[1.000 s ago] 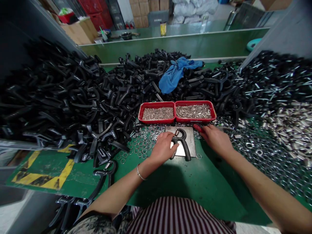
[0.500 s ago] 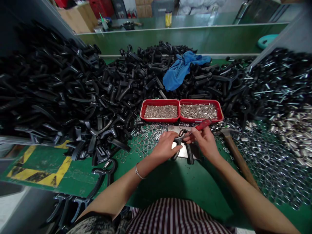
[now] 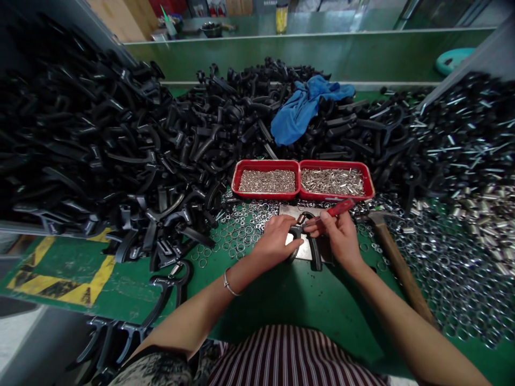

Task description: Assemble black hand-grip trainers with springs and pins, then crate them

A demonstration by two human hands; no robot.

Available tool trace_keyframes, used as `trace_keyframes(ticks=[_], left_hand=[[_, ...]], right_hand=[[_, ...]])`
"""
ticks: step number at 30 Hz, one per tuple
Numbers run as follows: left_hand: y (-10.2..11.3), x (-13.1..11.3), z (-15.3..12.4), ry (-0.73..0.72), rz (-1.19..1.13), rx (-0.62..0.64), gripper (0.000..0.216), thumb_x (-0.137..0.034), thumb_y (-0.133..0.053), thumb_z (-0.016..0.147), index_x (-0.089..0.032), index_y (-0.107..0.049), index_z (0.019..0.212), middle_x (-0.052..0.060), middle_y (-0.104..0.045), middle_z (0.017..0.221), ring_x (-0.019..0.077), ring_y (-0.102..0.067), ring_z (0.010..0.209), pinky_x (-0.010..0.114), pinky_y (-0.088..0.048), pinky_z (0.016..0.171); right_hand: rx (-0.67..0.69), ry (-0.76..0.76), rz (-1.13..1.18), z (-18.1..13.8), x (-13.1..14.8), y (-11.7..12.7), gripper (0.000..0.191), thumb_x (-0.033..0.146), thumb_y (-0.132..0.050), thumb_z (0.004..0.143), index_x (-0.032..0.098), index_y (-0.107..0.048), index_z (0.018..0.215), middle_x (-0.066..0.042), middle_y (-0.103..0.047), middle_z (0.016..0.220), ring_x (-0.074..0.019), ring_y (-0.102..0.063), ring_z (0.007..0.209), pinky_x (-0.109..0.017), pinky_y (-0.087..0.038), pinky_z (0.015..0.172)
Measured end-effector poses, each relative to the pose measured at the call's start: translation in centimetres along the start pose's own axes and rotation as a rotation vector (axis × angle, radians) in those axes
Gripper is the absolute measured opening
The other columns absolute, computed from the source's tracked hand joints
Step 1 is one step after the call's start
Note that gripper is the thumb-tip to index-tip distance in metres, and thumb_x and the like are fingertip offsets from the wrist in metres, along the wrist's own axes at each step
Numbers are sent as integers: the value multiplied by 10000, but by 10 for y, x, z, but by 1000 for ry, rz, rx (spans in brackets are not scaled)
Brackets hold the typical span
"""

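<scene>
A black hand-grip exerciser (image 3: pixel 313 252) lies on a small steel plate (image 3: pixel 288 210) on the green bench. My left hand (image 3: pixel 277 240) presses down on its left handle and holds it in place. My right hand (image 3: pixel 341 236) grips a red-handled tool (image 3: pixel 337 208), whose tip points at the spring end near the top of the exerciser. Both hands sit close together over the plate.
Two red trays (image 3: pixel 266 164) (image 3: pixel 337 164) of small metal parts stand just behind the plate. A wooden-handled hammer (image 3: pixel 396 262) lies at the right. Loose metal rings (image 3: pixel 237 230), heaps of black handles (image 3: pixel 120 145), a blue cloth (image 3: pixel 306 104) and metal sleeves (image 3: pixel 483 209) surround the spot.
My right hand picked up the red-handled tool from beside the plate and brought it to the spring end of the exerciser. The hammer came into view. My left hand stayed on the exerciser.
</scene>
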State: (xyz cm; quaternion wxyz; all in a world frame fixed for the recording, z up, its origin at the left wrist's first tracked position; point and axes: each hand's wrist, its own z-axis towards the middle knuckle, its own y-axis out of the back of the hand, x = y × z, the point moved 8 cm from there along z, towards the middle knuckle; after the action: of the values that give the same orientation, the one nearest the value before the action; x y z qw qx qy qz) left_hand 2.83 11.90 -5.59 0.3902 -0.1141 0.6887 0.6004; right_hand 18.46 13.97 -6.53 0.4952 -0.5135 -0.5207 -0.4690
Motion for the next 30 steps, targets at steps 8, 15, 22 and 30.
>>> trace_keyframes(ticks=[8,15,22,30], left_hand=[[-2,1,-1,-14,-8,-12,397,-370,-632,884,-194,-531,1225,105,-558,1272,287,-471,1226,477,-358,1092],[-4,0,-2,24,-7,-7,400,-318,-662,871,-164,-527,1215,130,-550,1278,302,-465,1232,495,-366,1077],[-4,5,-1,12,-50,-25,389,-331,-675,863,-199,-533,1201,107,-553,1282,288,-479,1238,485,-369,1082],[-1,2,-2,25,-49,-6,385,-349,-664,872,-194,-538,1202,106,-557,1287,283,-477,1244,484,-368,1087]], right_hand=[[158,231,-814,-12,29,-29,227,438,-499,954,217,-506,1003,-119,-711,848,-304,-706,763,-421,-543,695],[266,18,-172,31,30,-24,363,566,-460,954,213,-545,945,-63,-727,766,-208,-700,640,-350,-579,618],[58,-33,85,8,2,11,293,479,-672,873,242,-534,978,-18,-757,834,-193,-739,708,-308,-599,643],[-24,32,-102,-8,4,10,283,512,-612,905,256,-521,985,-37,-752,844,-237,-736,720,-405,-598,721]])
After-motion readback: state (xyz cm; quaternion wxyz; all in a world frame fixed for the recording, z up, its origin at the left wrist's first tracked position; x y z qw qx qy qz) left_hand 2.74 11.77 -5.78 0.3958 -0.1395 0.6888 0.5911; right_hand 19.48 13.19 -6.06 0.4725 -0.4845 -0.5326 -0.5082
